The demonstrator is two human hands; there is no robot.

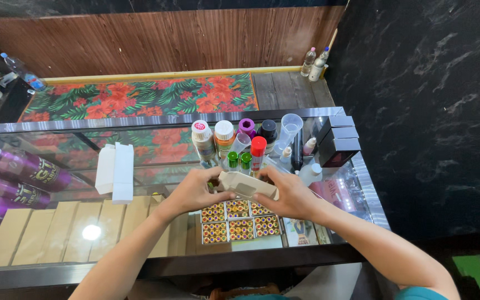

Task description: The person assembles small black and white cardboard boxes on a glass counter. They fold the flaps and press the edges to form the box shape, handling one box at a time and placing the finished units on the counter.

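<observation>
bottles [234, 139] behind carton [246, 185], boxes [337, 141] right of bottles

The small box [246, 185] between my left hand [195, 191] and right hand [291, 195] is matt beige cardboard, smooth. Under it the counter top [56, 161] is glossy glass, throwing a bright glare, with a brushed metal rim along its far and right edges. Near the far edge, the bottles [218, 139] look like shiny plastic; at the right corner, the black boxes [337, 141] are satin-smooth card.
</observation>
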